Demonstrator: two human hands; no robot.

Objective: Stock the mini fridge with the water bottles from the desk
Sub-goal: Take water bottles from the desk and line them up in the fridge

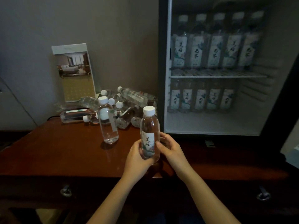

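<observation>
I hold a clear water bottle point(149, 131) with a white cap upright over the desk's front edge. My left hand point(137, 160) grips its lower part from the left, and my right hand point(169, 149) wraps it from the right. A second bottle point(107, 122) stands upright on the desk point(56, 151) to the left. Behind it lies a pile of several bottles point(127, 104) on their sides. The mini fridge point(215, 122) stands open at the right, with a row of labelled bottles on its wire shelf point(216, 76) and another row on its floor.
A tall card with a room photo point(73, 71) leans against the wall behind the pile. A dark cable point(51, 117) runs onto the desk at the left. Drawer pulls point(65, 190) show on the desk front below. The fridge door edge point(291, 97) frames the right side.
</observation>
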